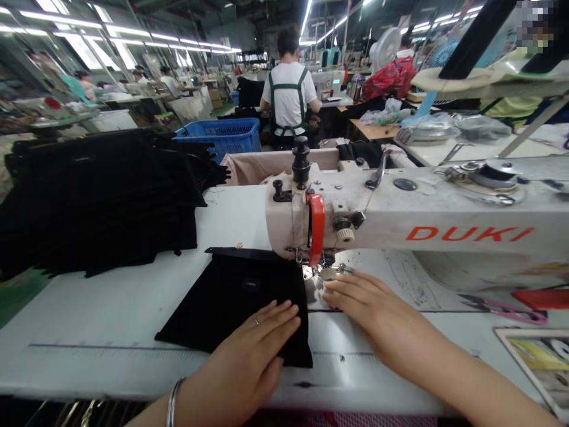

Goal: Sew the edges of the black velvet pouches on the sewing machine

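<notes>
A black fabric piece (231, 302) with a small label lies flat on the white table (111, 314), its right edge under the presser foot (326, 271) of a white DUKI sewing machine (400, 219). My left hand (255, 350) rests flat on the fabric's near right corner, fingers stretched out and together, a ring on one finger. My right hand (360, 299) lies flat on the machine bed just right of the needle, fingertips pointing at the foot, holding nothing.
A tall stack of black fabric pieces (98, 196) fills the table's left. Pink scissors (507, 308) and a red object (540, 298) lie at the right. Behind are a blue basket (222, 135) and a person in a green apron (288, 89).
</notes>
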Available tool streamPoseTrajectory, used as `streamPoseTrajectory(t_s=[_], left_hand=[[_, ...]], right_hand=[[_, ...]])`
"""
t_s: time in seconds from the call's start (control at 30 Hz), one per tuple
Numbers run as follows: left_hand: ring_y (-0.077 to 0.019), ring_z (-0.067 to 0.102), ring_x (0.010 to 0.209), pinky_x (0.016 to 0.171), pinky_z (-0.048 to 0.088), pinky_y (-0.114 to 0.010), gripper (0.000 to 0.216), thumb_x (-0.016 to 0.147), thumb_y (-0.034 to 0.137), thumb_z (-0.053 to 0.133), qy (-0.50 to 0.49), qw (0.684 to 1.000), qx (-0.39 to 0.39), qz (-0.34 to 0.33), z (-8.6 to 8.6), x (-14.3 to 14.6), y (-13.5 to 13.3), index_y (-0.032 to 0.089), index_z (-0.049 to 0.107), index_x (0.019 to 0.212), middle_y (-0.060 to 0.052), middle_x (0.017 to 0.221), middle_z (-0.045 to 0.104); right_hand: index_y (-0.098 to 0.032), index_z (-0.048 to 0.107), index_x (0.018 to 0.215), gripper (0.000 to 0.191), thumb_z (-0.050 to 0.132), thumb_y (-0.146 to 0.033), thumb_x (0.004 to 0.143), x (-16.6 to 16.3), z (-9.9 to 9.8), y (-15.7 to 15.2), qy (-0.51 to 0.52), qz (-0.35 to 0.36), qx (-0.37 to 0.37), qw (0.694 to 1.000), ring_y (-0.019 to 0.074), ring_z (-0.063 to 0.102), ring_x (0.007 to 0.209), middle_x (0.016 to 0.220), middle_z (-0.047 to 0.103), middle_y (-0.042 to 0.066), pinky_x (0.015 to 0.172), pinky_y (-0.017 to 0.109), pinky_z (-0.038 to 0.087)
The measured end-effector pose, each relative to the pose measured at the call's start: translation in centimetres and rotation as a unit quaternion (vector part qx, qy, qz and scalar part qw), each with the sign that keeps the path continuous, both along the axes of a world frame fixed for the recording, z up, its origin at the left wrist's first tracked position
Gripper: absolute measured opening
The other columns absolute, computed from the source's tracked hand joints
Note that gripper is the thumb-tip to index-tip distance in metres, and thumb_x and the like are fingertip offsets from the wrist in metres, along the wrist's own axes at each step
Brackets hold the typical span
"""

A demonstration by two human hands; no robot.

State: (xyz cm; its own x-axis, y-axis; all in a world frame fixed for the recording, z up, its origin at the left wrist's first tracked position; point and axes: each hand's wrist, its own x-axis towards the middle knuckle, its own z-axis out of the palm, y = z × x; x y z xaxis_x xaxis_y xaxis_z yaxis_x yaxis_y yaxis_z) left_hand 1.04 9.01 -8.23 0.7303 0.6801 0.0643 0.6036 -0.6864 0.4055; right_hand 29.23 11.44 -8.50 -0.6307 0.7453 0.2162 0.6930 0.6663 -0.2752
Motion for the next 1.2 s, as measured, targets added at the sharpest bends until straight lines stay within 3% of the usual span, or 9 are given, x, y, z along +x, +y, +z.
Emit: streamPoseTrajectory(t_s=[0.07, 0.17, 0.27, 0.37, 0.5, 0.6, 0.77, 0.93, 1.2], left_hand=[[-0.0171, 0.040, 0.137, 0.113, 0.038, -0.039, 0.060, 0.086, 0.006, 0.041, -0.048, 0.997, -0.033, 0.049, -0.3, -0.2, -0.1, 0.027, 0.042, 0.142, 0.000, 0.148, 0.044], [-0.0168, 0.051, 0.128, 0.109, 0.043, -0.035, 0.041, 0.095, 0.017, 0.040, -0.118, 0.981, -0.072, 0.137, -0.9, -0.5, 0.1, 0.029, 0.052, 0.133, 0.001, 0.136, 0.057], [-0.0175, 0.067, 0.088, 0.079, 0.057, -0.026, 0.027, 0.099, 0.033, 0.041, -0.158, 0.942, -0.065, 0.289, -1.2, -0.9, 0.0, 0.020, 0.065, 0.105, -0.002, 0.092, 0.071], [-0.0130, 0.053, 0.052, 0.048, 0.045, -0.021, 0.036, 0.097, 0.041, 0.044, -0.166, 0.913, -0.040, 0.369, -1.3, -1.1, -0.3, 0.019, 0.055, 0.070, 0.003, 0.057, 0.053], [-0.0126, 0.051, 0.053, 0.052, 0.045, -0.021, 0.036, 0.096, 0.039, 0.046, -0.176, 0.923, -0.043, 0.340, -1.0, -1.0, -0.5, 0.019, 0.051, 0.066, 0.002, 0.059, 0.053], [-0.0162, 0.059, 0.066, 0.064, 0.050, -0.024, 0.028, 0.097, 0.036, 0.045, -0.171, 0.935, -0.046, 0.309, -0.7, -0.9, -0.3, 0.017, 0.064, 0.087, -0.001, 0.073, 0.062], [-0.0229, 0.066, 0.090, 0.085, 0.053, -0.031, 0.032, 0.097, 0.036, 0.045, -0.180, 0.941, -0.039, 0.285, -0.7, -0.9, -0.2, 0.017, 0.067, 0.112, -0.003, 0.078, 0.067], [-0.0223, 0.064, 0.102, 0.096, 0.049, -0.032, 0.036, 0.099, 0.036, 0.044, -0.193, 0.941, -0.045, 0.275, -1.1, -1.1, -0.5, 0.017, 0.062, 0.124, -0.008, 0.112, 0.068], [-0.0190, 0.063, 0.106, 0.100, 0.047, -0.028, 0.035, 0.100, 0.035, 0.044, -0.197, 0.940, -0.044, 0.276, -1.7, -0.9, -0.5, 0.019, 0.060, 0.126, -0.006, 0.120, 0.066]], right_hand=[[-0.020, 0.063, 0.111, 0.036, 0.056, -0.002, 0.081, -0.4, -0.8, 1.2, 0.004, -0.046, 0.027, 0.999, 0.0249, 0.056, 0.110, 0.113, 0.065, 0.007, 0.093, 0.043, 0.047], [-0.015, 0.062, 0.090, 0.004, 0.064, -0.016, 0.087, -2.3, -1.8, 3.4, 0.018, -0.127, 0.064, 0.990, 0.0256, 0.056, 0.090, 0.093, 0.062, 0.010, 0.078, 0.039, 0.050], [-0.013, 0.062, 0.090, 0.006, 0.060, -0.019, 0.091, -3.4, -2.0, 3.7, 0.029, -0.144, 0.076, 0.986, 0.0256, 0.054, 0.089, 0.093, 0.059, 0.011, 0.076, 0.039, 0.049], [-0.018, 0.064, 0.083, 0.014, 0.057, -0.023, 0.094, -3.2, -1.3, 1.1, 0.065, -0.104, 0.041, 0.992, 0.0221, 0.053, 0.085, 0.085, 0.058, 0.006, 0.077, 0.036, 0.047], [-0.021, 0.066, 0.095, 0.009, 0.059, -0.025, 0.093, -3.2, -0.8, -4.1, 0.198, -0.063, -0.094, 0.974, 0.0205, 0.054, 0.086, 0.091, 0.058, 0.005, 0.076, 0.036, 0.046], [-0.023, 0.063, 0.109, 0.023, 0.066, -0.019, 0.086, -3.8, -1.2, -6.2, 0.234, -0.088, -0.135, 0.959, 0.0225, 0.053, 0.093, 0.103, 0.057, 0.006, 0.080, 0.038, 0.047], [-0.025, 0.062, 0.110, 0.036, 0.074, -0.019, 0.077, -5.0, -1.9, -6.6, 0.228, -0.173, -0.146, 0.947, 0.0264, 0.052, 0.098, 0.107, 0.055, 0.006, 0.086, 0.045, 0.047], [-0.025, 0.064, 0.103, 0.031, 0.074, -0.014, 0.076, -5.2, -2.4, -6.8, 0.258, -0.154, -0.148, 0.942, 0.0252, 0.052, 0.098, 0.105, 0.055, 0.005, 0.084, 0.042, 0.047], [-0.025, 0.067, 0.097, 0.018, 0.069, -0.014, 0.082, -5.3, -3.1, -7.0, 0.266, -0.132, -0.107, 0.949, 0.0241, 0.052, 0.092, 0.101, 0.059, 0.005, 0.079, 0.041, 0.044]])
